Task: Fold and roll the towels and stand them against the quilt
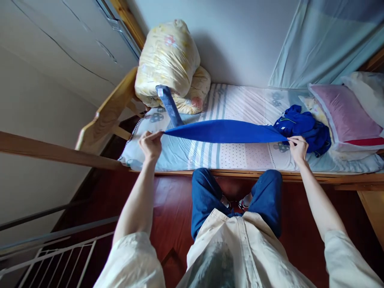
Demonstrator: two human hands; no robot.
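Observation:
A blue cloth (222, 131) is stretched lengthwise between my two hands, held above the bed and sagging open slightly along its middle; what kind of garment or fabric it is, I cannot tell. At its left end, my left hand (151, 145) pinches a corner. The other end is pinched by my right hand (298, 148), just in front of a crumpled blue garment (303, 126) lying on the bed. Behind the cloth's left part, a rolled denim-blue piece of clothing (169, 105) with a white label leans against a yellow quilt (168, 60).
The bed (234, 156) has a patterned sheet and a wooden frame, with a headboard-like end panel (108, 108) at left. A pink pillow (345, 112) lies at right, below a hanging curtain (327, 44). A white metal rack (63, 256) stands at lower left on the red floor.

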